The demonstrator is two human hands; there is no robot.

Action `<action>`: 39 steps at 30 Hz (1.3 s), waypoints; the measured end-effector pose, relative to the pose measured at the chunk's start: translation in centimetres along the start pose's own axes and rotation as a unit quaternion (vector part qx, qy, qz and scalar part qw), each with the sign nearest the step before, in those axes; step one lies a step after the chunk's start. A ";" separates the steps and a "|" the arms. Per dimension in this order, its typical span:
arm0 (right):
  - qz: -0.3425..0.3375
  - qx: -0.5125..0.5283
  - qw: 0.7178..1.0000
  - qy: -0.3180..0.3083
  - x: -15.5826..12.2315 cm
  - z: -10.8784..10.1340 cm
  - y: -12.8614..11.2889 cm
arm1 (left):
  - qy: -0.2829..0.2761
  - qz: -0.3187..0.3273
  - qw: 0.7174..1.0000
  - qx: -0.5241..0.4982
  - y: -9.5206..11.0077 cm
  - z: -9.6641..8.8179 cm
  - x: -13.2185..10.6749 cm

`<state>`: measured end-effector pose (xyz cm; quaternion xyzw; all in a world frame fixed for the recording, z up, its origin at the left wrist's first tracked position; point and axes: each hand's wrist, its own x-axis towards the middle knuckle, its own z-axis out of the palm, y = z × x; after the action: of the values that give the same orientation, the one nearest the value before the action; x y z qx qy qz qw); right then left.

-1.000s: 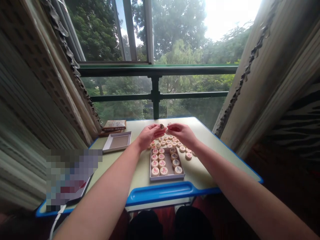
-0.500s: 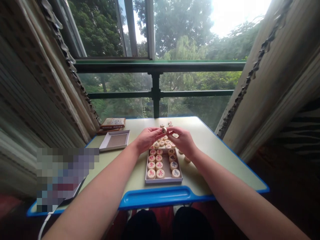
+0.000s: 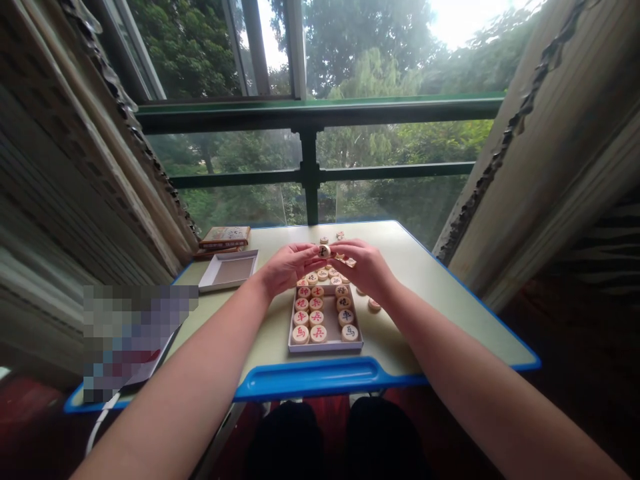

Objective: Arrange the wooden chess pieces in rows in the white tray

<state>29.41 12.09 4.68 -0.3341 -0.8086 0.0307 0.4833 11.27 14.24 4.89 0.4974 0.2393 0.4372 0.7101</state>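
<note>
Beyond the shallow white rectangular box (image 3: 325, 347), a round pale disc with a black character (image 3: 325, 251) faces the wearer, pinched between fingertips of left hand (image 3: 286, 269) and right hand (image 3: 365, 265).

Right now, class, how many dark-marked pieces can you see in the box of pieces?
4. They form one column along the right side of the box: nearest piece, second piece, third piece, farthest piece. More may lie hidden beneath.

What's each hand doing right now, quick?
Left hand: closed, holding a round game piece.
Right hand: at the same piece; whether it grips cannot be told.
</note>
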 end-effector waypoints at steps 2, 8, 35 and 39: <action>0.015 0.005 1.000 -0.006 0.0 -0.2 -0.2 | 0.003 -0.008 1.000 -0.004 0.2 -0.1 0.0; 0.090 0.008 0.980 -0.176 0.0 -0.9 -1.1 | 0.091 0.026 0.995 -0.035 0.8 -1.4 0.3; 0.182 0.012 0.932 -0.312 -0.1 -0.6 -1.4 | 0.106 0.017 0.994 -0.007 0.8 -2.1 0.3; 0.168 0.026 0.931 -0.322 0.2 -0.9 -1.4 | 0.100 0.015 0.995 0.000 0.8 -2.0 0.4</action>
<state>29.33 10.89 5.80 -0.4249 -0.8517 0.2383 0.1930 9.61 15.71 4.82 0.4545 0.3012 0.4951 0.6764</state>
